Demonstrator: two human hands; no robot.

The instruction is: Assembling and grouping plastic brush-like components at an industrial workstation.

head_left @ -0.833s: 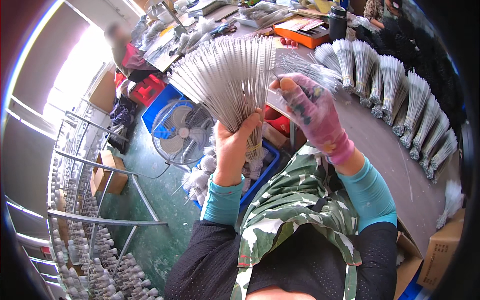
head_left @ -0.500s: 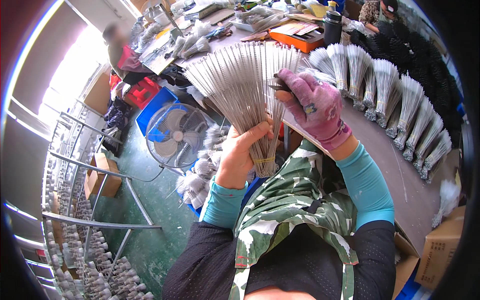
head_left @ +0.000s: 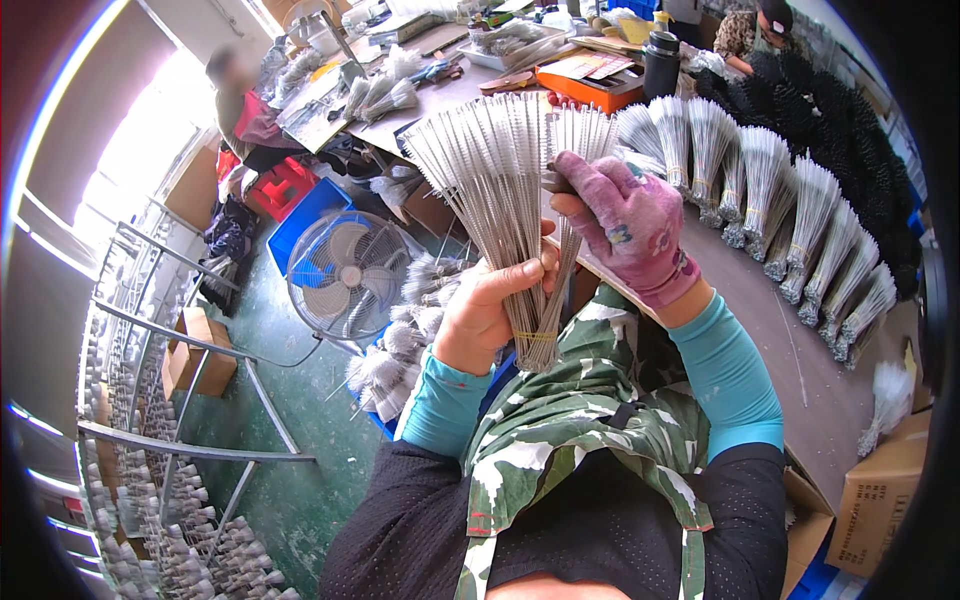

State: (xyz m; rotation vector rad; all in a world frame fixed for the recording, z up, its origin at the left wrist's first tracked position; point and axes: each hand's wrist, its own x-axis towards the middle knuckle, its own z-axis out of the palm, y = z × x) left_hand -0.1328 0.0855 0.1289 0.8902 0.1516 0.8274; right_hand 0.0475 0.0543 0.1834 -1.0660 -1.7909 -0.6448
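- L hand (head_left: 480,308) wrapped snug round fanned wire-brush bundle (head_left: 485,185), tips up, in front of apron (head_left: 590,400); some fingertips hidden behind stems.
- R gloved hand (head_left: 630,230) pinches small dark item (head_left: 556,182), mostly covered, can't ID; contact w/ bundle unclear.
- Table (head_left: 745,310) edge part-hidden by R wrist; tabletop runs btwn R sleeve (head_left: 735,370) & banded bundles (head_left: 765,165).
- Green floor (head_left: 335,425) btwn metal rack (head_left: 200,443) & L sleeve (head_left: 445,405).

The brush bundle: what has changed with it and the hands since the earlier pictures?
In the bundle, the right-side brushes have parted from the rest; the gloved right hand now partly covers them. The left hand still grips the bundle; the yellow band stays around its lower end.
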